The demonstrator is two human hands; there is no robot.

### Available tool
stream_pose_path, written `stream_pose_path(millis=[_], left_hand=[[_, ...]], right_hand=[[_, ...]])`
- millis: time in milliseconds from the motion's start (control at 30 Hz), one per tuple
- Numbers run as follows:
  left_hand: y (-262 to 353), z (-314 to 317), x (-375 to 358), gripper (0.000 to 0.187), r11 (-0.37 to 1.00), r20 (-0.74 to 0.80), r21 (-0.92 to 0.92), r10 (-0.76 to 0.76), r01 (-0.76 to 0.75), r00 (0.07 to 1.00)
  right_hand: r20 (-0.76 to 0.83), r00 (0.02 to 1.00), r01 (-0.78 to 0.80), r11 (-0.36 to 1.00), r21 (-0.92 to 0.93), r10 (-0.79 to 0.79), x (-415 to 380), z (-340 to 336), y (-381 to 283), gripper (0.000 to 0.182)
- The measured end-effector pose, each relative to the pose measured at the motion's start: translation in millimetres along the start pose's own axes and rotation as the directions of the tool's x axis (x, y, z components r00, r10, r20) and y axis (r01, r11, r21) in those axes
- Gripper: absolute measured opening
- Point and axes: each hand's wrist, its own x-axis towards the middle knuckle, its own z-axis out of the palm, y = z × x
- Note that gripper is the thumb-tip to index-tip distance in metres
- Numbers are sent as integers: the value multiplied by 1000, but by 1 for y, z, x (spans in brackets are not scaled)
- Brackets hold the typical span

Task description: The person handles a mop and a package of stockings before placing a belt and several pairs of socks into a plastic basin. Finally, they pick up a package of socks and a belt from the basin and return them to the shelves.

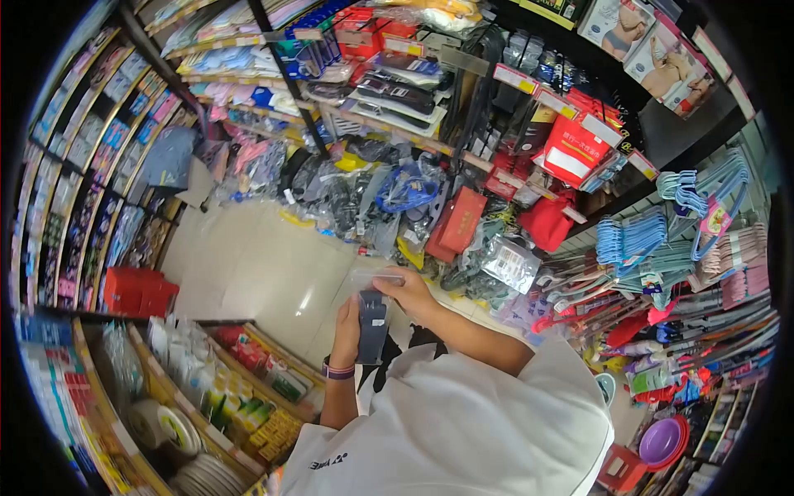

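Note:
My left hand [346, 329], with a striped band at the wrist, is closed along the left side of a dark grey flat item [374, 335] bearing a small white label. What kind of item it is I cannot make out. At its upper end, my right hand [407, 291] pinches clear plastic [370, 278] that looks like part of its wrapping. Both hands are in front of my white shirt, above the tiled floor.
Many plastic-wrapped goods [339, 194] lie heaped on the floor along the shelves, near red boxes [460, 221]. Blue hangers [633, 240] hang at the right. A low shelf with plates [207, 478] stands at lower left, and a red box [139, 292] sits beyond it.

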Motion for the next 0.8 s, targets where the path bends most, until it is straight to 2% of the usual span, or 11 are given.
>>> stream_pose_path(millis=[33, 67, 200, 300, 433, 567, 600, 667, 700, 733, 800], left_hand=[[6, 1, 13, 38, 1000, 24, -5, -5, 5, 1000], [11, 2, 26, 38, 1000, 99, 0, -3, 3, 995], [25, 0, 85, 37, 993, 244, 70, 77, -97, 967], [27, -9, 134, 37, 956, 321, 213, 126, -201, 939], [37, -20, 184, 34, 894, 417, 304, 188, -331, 889], [33, -28, 227, 24, 994, 574, 102, -37, -26, 818], [31, -30, 237, 24, 990, 585, 140, -53, -36, 809], [38, -29, 248, 24, 990, 612, 143, -81, -9, 787], [41, -28, 252, 25, 989, 623, 145, -112, 27, 774], [43, -27, 255, 25, 989, 627, 148, -115, 27, 771], [46, -23, 261, 26, 990, 633, 118, -137, 80, 762]], right_hand=[[-43, 998, -40, 974, 221, 51, 8, -1, 4, 23], [-88, 991, -71, 956, 284, 100, 16, -4, 6, 25], [-212, 966, -94, 967, 239, 146, 57, -16, 15, 24], [-269, 962, 74, 898, 433, 51, 81, 5, -8, 22], [-352, 936, 132, 895, 426, 29, 121, -5, -6, 14], [-542, 840, 223, 921, 320, -15, 152, -53, -20, 12], [-628, 776, 267, 932, 247, -56, 155, -61, -37, 11], [-695, 664, 383, 924, 0, -276, 165, -100, -60, 11], [-710, 612, 341, 926, -161, -349, 172, -131, -69, 12], [-709, 514, 458, 853, -250, -483, 182, -151, -85, 14], [-686, 383, 387, 782, -488, -618, 197, -207, -117, 14]])
